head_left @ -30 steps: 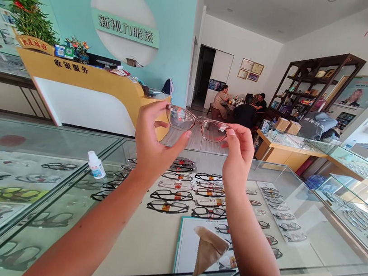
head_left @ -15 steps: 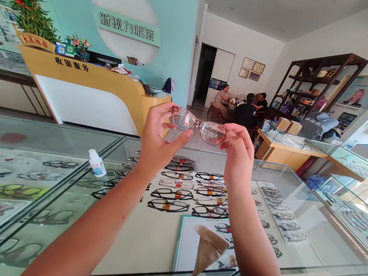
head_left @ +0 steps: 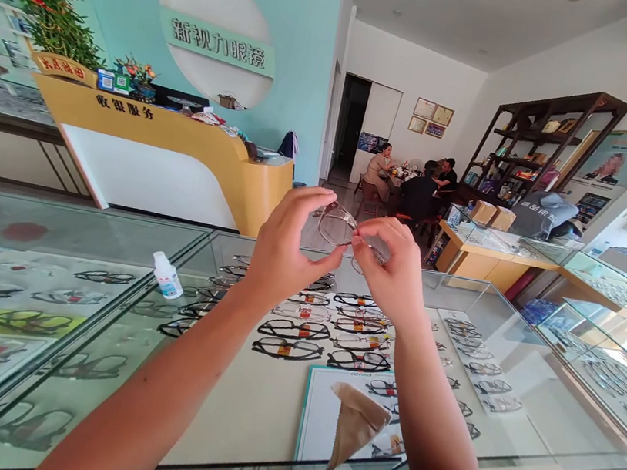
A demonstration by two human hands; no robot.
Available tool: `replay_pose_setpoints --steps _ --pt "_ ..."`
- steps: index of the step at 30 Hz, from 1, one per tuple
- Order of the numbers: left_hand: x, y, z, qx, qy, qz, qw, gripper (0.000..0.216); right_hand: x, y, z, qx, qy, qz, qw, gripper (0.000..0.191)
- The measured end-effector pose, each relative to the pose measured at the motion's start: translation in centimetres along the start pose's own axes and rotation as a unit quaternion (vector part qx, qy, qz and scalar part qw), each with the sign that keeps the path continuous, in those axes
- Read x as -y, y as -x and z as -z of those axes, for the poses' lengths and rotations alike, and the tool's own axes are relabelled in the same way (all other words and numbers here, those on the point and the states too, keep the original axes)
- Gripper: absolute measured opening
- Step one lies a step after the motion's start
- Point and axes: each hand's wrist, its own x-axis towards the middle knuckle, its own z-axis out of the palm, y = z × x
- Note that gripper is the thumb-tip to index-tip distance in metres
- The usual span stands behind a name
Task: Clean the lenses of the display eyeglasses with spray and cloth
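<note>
I hold a pair of clear-framed glasses up at chest height over a glass display counter. My left hand pinches the left lens between thumb and fingers. My right hand is closed on the right side, close beside the left hand, and hides most of the right lens. The glasses are turned so that one lens faces me at an angle.
A tan cloth lies on a white mat on the counter top. A small white bottle stands to the left. Rows of frames fill the case below. People sit at a table in the back.
My hands have come closer together and dropped slightly. The glasses have turned from facing me broadside to an angled view, with the right lens now mostly behind my right hand.
</note>
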Motion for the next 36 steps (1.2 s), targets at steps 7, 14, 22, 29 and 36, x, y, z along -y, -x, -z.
replay_pose_setpoints --steps 7,14,22,29,36 --pt "0.0 0.0 0.4 0.016 -0.012 0.028 0.999 0.071 -0.4 0.0 0.5 0.025 -0.020 -0.018 0.999 0.011" --pt "-0.2 0.3 0.2 0.014 0.007 0.060 0.998 0.078 -0.9 0.0 0.4 0.039 -0.034 -0.021 0.998 0.012" --pt "-0.4 0.8 -0.5 0.008 0.102 0.109 0.989 0.073 -0.7 0.0 0.2 0.051 -0.023 -0.015 0.998 0.014" --pt "-0.9 0.6 -0.6 -0.004 0.129 0.105 0.986 0.066 -0.9 0.1 0.0 0.080 -0.081 -0.036 0.993 0.024" --pt "-1.2 0.2 0.0 -0.044 0.067 0.125 0.989 0.048 -0.8 0.0 0.1 0.064 -0.123 -0.073 0.988 0.022"
